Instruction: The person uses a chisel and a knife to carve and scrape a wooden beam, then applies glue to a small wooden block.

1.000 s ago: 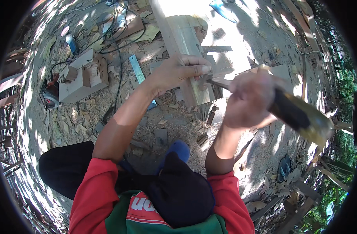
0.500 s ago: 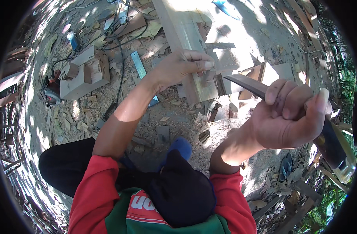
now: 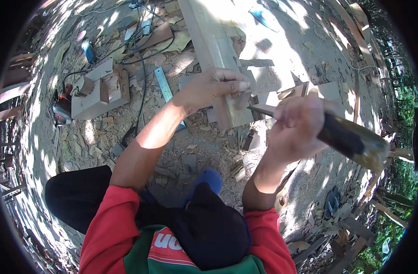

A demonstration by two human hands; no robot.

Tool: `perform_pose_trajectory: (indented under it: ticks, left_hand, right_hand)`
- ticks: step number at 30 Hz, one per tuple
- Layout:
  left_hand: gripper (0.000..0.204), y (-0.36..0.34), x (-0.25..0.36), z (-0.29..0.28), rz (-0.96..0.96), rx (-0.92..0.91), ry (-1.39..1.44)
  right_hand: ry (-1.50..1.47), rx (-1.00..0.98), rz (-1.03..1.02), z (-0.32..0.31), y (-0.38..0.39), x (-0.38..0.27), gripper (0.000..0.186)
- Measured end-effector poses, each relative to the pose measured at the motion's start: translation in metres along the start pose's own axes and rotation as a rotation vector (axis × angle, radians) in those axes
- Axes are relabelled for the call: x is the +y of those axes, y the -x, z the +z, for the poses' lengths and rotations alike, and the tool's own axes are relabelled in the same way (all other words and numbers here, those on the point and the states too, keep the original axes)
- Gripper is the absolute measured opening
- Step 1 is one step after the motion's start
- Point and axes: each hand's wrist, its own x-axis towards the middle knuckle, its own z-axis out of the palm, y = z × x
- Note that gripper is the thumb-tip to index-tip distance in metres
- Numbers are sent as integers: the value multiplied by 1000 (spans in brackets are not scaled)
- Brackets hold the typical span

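Note:
A long wooden beam [image 3: 208, 39] runs away from me at the upper middle. Over its near end is my left hand [image 3: 213, 87], thumb and forefinger pinched together; whatever lies between them, if anything, is too small to tell. To its right, my right hand [image 3: 295, 123] is wrapped round a chisel [image 3: 348, 138], slightly blurred by motion. The chisel's thick dark handle, with a yellowish clear end, points out to the right. Its blade tip points left, close to the beam's near end; whether they touch I cannot tell.
A metal ruler [image 3: 162, 83] lies left of the beam. Further left stand a notched wood block [image 3: 91, 104], a power tool [image 3: 61, 111] and a blue bottle [image 3: 87, 51], with black cords about. Wood scraps surround the beam's end. Flip-flops [image 3: 332, 202] lie at the lower right.
My right hand has moved left and turned the chisel, bringing its blade down closer to the beam's end. The left hand has stayed nearly in place, still pinched.

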Motion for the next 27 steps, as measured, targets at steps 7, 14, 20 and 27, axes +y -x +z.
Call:
perform_pose_trajectory:
  ticks: [7,14,20,27]
  left_hand:
    - [30,5,-8,2,14,-15,13]
    - [31,12,0,1,-103,95,1]
    - [28,4,-4,21,0,334,-321]
    - [19,10,-21,22,217,596,-674]
  right_hand:
    - [58,90,128,10,14,17,15]
    - [-206,-159,17,-38,-26,-34,15]
    - [347,-209,18,-110,-21,-74,25]
    - [806,-246,708,-189,43,-72,34]
